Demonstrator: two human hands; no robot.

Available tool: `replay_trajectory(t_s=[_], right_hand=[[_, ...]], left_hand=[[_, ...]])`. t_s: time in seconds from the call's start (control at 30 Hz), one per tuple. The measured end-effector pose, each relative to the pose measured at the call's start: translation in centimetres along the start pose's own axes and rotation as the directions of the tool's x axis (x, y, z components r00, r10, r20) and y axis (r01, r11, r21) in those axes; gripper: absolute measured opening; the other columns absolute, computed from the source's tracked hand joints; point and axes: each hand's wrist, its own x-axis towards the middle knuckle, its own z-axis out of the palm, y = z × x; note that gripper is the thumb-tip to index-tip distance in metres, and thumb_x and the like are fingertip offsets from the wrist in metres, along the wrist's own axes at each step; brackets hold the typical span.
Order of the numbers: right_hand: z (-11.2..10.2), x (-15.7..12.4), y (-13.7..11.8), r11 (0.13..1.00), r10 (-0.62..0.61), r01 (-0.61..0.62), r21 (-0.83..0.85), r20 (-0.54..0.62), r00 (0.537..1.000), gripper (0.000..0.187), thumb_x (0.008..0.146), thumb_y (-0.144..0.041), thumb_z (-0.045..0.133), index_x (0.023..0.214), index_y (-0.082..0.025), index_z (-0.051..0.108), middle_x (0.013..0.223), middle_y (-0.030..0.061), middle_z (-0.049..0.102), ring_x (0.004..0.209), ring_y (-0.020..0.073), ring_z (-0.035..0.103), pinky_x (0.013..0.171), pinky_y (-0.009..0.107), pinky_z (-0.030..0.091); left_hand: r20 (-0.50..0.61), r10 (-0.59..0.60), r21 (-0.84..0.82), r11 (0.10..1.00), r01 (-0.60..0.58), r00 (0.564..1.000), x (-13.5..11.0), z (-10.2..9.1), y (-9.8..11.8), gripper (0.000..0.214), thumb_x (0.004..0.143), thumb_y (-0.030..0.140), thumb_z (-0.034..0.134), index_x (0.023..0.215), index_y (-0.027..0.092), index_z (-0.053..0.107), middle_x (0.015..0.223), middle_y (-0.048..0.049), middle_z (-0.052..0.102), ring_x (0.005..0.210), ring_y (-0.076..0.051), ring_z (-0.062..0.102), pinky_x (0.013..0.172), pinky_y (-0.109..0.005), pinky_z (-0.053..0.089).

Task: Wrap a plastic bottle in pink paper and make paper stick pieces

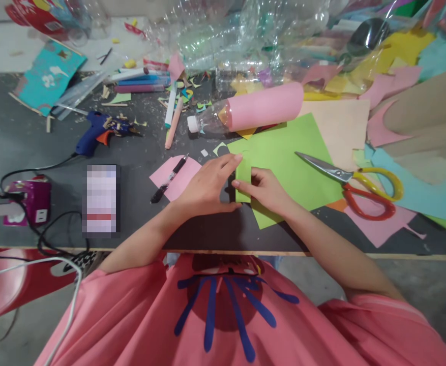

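A narrow piece of folded green paper (243, 184) stands between my two hands, above the dark tabletop. My right hand (266, 188) pinches it from the right, thumb across its front and the other fingers behind. From the left, my left hand (207, 184) spans it, with fingertips at its top end and the thumb at its bottom end. Under and beyond my right hand lies a large green sheet (279, 162). Scissors (348, 179) with yellow and red handles rest on that sheet's right side. Left of my left hand, a black pen (169, 179) lies on a pink paper piece (182, 175).
A plastic bottle wrapped in pink paper (264, 108) lies behind the green sheet. Left are a blue glue gun (93, 133), its cord and a phone (101, 199). Markers (142, 81), clear bottles (207, 35) and paper scraps crowd the back. Blue paper (421, 183) lies right.
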Motion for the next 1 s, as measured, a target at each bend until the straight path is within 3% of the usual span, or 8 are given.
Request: replay_trajectory(t_s=[0.17,0.43,0.67,0.83,1.0], right_hand=[[-0.2,-0.1,0.2,0.999,0.042,-0.042,0.008,0.057,0.997,0.046,0.066,-0.059,0.074,0.064,-0.018,0.053,0.054,-0.0056,0.048,0.047,0.0073,0.040,0.046,0.023,0.034],[-0.5,-0.1,0.7,0.997,0.056,-0.064,0.048,0.143,0.988,0.032,0.080,-0.048,0.064,0.074,-0.016,0.059,0.057,-0.0040,0.051,0.047,0.0085,0.045,0.048,0.024,0.035],[-0.6,-0.2,0.6,0.992,0.116,-0.124,0.035,0.174,0.978,0.025,0.082,-0.041,0.058,0.077,-0.016,0.061,0.049,-0.0058,0.048,0.043,0.0081,0.042,0.043,0.023,0.030],[-0.7,-0.2,0.5,0.992,0.123,-0.128,0.020,0.180,0.976,0.032,0.081,-0.047,0.062,0.073,-0.016,0.063,0.048,-0.0048,0.051,0.044,0.0081,0.044,0.044,0.022,0.030],[-0.7,-0.2,0.4,0.994,0.090,-0.080,-0.073,0.148,0.985,0.045,0.077,-0.056,0.065,0.057,-0.018,0.050,0.044,-0.0048,0.049,0.043,0.0080,0.044,0.045,0.023,0.030]], left_hand=[[-0.010,0.063,0.048,0.997,-0.062,0.998,0.0,-0.3,0.0,0.096,0.076,0.035,0.072,0.151,0.028,0.012,0.144,-0.0174,0.046,0.134,-0.033,0.045,0.105,-0.053,0.043],[0.082,-0.042,-0.005,0.999,0.043,0.996,0.6,-0.9,0.8,0.100,0.067,0.034,0.080,0.148,0.025,0.023,0.146,-0.0171,0.047,0.135,-0.035,0.045,0.108,-0.051,0.043],[0.123,-0.176,-0.025,0.983,0.180,0.977,0.6,-1.0,1.1,0.096,0.066,0.037,0.080,0.145,0.023,0.028,0.147,-0.0153,0.046,0.135,-0.033,0.046,0.101,-0.046,0.049],[0.101,-0.162,-0.027,0.986,0.165,0.982,0.6,-1.0,1.0,0.090,0.068,0.035,0.077,0.144,0.022,0.032,0.144,-0.0155,0.048,0.133,-0.032,0.047,0.103,-0.046,0.047],[0.066,-0.120,-0.009,0.993,0.121,0.991,0.4,-0.5,0.4,0.095,0.069,0.036,0.076,0.148,0.024,0.024,0.144,-0.0158,0.047,0.134,-0.033,0.045,0.107,-0.051,0.042]])
